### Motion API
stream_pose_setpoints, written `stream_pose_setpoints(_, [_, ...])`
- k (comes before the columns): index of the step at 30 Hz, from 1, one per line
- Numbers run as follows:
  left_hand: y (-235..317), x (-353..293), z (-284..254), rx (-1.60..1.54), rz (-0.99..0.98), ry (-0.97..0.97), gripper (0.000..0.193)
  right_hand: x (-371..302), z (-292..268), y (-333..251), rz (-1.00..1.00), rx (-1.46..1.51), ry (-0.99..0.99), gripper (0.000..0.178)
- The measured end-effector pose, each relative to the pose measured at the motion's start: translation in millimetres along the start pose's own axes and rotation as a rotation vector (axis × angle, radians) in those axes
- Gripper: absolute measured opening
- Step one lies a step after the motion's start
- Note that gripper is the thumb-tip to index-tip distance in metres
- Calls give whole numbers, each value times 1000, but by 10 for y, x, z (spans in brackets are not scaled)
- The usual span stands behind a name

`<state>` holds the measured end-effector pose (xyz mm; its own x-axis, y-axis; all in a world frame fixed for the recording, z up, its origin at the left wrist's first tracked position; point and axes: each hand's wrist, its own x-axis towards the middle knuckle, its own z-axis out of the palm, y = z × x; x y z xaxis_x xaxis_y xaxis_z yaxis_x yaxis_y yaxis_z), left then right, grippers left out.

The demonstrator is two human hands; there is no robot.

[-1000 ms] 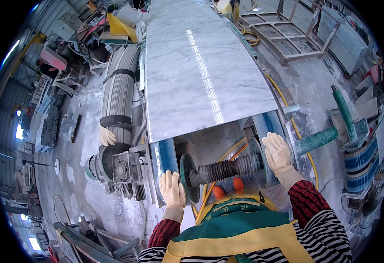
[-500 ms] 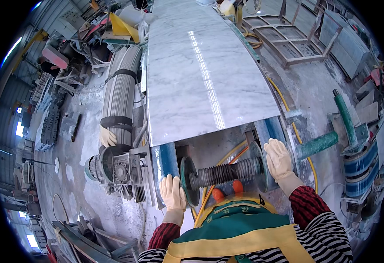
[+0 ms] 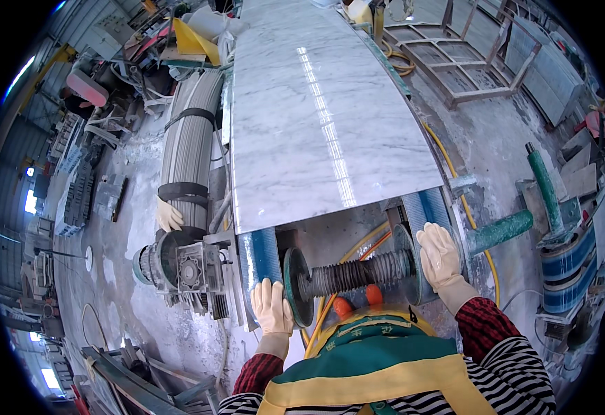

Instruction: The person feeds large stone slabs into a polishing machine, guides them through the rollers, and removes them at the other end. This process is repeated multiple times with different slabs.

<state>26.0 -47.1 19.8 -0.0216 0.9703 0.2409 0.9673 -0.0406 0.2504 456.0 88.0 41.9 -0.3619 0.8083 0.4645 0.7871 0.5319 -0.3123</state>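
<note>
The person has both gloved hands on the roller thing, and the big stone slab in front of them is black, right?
Not quite. The stone slab is white with grey veins, not black, as the head view shows. The rest holds: the gloved left hand and right hand rest at the two ends of the roller.

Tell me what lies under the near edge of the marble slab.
Under the marble slab two blue rollers stick out, with yellow hoses running over grey, dusty ground between them. Everything farther back is covered by the slab.
</note>
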Motion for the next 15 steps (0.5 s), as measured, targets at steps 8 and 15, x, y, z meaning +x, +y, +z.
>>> stream_pose_setpoints(8, [-26,-53,53,23,3,23,46,-29,-21,2,59,40,-69,32])
stream_pose_setpoints(15, [-20,-82,44,8,0,18,46,-99,3,11,15,-2,-28,33])
